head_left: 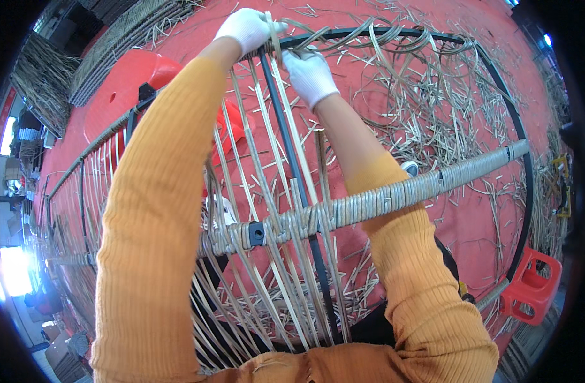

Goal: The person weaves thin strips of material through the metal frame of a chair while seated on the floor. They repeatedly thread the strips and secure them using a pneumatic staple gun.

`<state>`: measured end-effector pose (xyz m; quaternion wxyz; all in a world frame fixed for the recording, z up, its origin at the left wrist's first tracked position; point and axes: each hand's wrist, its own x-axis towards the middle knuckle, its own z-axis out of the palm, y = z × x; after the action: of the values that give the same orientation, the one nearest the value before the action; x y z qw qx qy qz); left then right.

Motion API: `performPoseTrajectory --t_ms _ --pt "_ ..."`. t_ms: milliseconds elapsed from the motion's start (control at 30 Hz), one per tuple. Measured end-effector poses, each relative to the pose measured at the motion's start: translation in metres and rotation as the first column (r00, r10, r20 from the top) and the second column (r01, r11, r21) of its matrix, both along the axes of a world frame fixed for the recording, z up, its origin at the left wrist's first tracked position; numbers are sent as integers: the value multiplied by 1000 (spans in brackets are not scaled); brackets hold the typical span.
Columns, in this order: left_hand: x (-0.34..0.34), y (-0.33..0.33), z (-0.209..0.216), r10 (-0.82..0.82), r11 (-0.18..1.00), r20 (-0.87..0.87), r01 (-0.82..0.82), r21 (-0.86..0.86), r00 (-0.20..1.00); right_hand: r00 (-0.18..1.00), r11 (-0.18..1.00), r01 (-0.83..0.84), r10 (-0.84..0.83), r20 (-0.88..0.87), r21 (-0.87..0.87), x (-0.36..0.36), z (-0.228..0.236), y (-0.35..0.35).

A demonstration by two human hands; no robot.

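A black metal furniture frame (521,166) stands in front of me, its curved rim running across the top. A crossbar wrapped in pale rattan (395,195) spans its middle. Several rattan strips (286,153) run from the crossbar up to the rim beside a black upright rod (291,159). My left hand (246,29), in a white glove, is closed on the rim and a strip at the top. My right hand (310,75), also gloved, pinches a rattan strip just below the rim, close beside the left hand. Orange sleeves cover both forearms.
Loose rattan offcuts (426,108) litter the red floor. A red plastic stool (532,287) stands at the lower right, and a red plastic seat (129,83) lies at the upper left. Woven panels (46,80) are stacked at the far left.
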<state>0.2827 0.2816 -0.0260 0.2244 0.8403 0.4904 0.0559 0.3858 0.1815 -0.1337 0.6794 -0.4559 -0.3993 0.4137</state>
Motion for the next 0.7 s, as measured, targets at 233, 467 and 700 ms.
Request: performPoseTrajectory --t_ms 233,467,700 --pt "-36 -40 -21 -399 895 346 280 347 849 983 994 32 -11 -181 109 -7 24 -43" --pt "-13 16 -18 132 887 531 140 -440 837 721 990 -110 140 -679 87 17 -11 0" --pt "12 48 -29 121 955 5 -116 -272 993 984 982 -86 57 167 169 19 -17 24"
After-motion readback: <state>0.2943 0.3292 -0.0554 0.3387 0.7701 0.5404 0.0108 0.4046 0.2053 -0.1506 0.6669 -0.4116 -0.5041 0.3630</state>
